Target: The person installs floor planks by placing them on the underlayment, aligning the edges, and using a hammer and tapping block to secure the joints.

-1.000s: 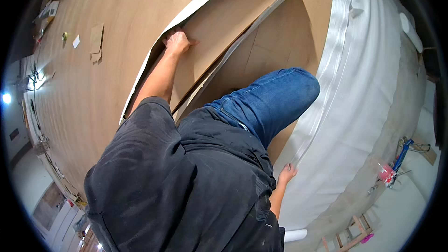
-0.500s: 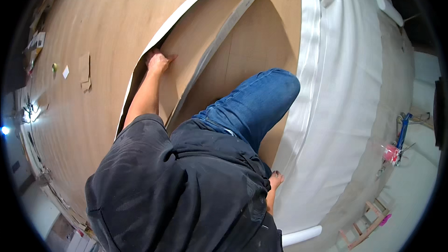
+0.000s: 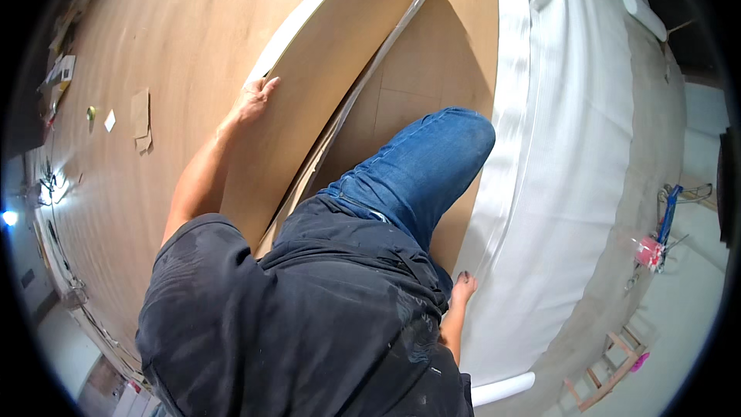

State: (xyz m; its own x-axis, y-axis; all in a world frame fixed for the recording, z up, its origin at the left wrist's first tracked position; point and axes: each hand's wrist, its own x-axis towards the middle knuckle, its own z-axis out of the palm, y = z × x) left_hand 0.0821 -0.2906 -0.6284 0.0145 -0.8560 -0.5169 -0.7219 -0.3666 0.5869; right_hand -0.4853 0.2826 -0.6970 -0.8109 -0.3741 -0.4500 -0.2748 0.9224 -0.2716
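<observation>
Along its right edge, the wood-toned floor (image 3: 185,38) is bordered by a broad white sheet (image 3: 575,154). Left of the bent, denim-covered knee (image 3: 455,139), a long wood-toned board (image 3: 324,69) is set lengthwise over the floor, its left edge flanked by a white strip (image 3: 301,25). Beyond the sheet's lower right edge, a wooden frame (image 3: 614,374) is seen, and a white roll (image 3: 503,388) is placed by the sheet's lower edge. Toward the floor's left edge, brown cardboard pieces (image 3: 140,114) are scattered. The board is gripped at its left edge by the left hand (image 3: 252,101), clamped on it. The right hand (image 3: 464,289) is seen at the sheet's lower left edge, fingers curled; whether anything is clasped cannot be told. Near the cardboard, a small white piece (image 3: 109,120) is seen.
</observation>
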